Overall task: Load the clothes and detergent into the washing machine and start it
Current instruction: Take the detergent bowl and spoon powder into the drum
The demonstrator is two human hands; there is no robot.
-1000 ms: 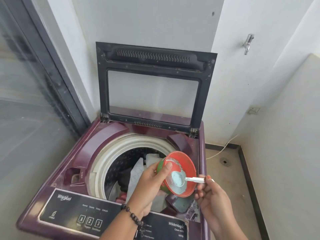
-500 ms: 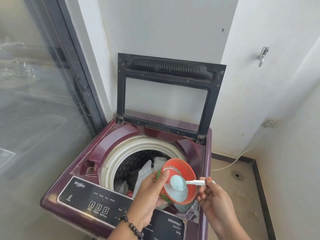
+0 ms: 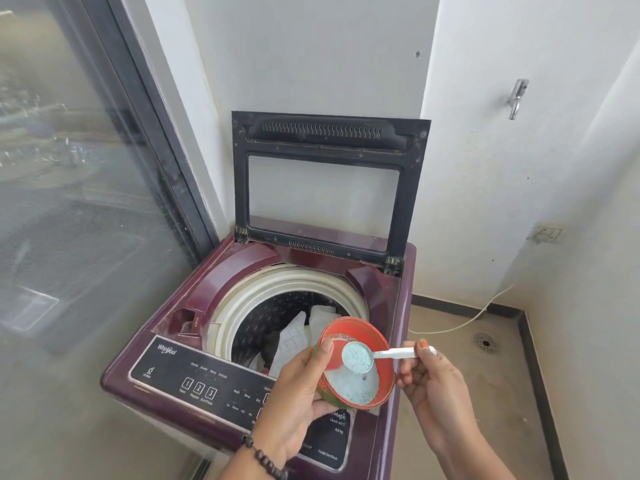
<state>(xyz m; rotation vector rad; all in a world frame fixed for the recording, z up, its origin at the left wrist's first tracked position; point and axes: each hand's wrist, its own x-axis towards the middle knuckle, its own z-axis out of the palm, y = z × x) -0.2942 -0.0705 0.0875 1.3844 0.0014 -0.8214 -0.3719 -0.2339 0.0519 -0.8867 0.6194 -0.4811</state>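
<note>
A maroon top-load washing machine [image 3: 214,271] stands with its black lid [image 3: 329,181] raised upright. White and dark clothes [image 3: 294,337] lie in the drum. My left hand [image 3: 298,393] grips an orange tub [image 3: 377,344] of pale blue detergent powder, tilted, over the machine's front right corner. My right hand [image 3: 433,386] pinches the handle of a white scoop [image 3: 360,356] heaped with powder, held just above the tub's opening.
The black control panel [image 3: 194,379] with numbered buttons runs along the machine's front. A glass sliding door [image 3: 69,202] stands on the left. White walls close in behind and on the right. A white cable [image 3: 460,323] and a floor drain [image 3: 485,342] lie right of the machine.
The scoop came up out of the powder, full, and now hovers over the tub. The view has pulled back and shifted left; both hands stay over the machine's front right corner.
</note>
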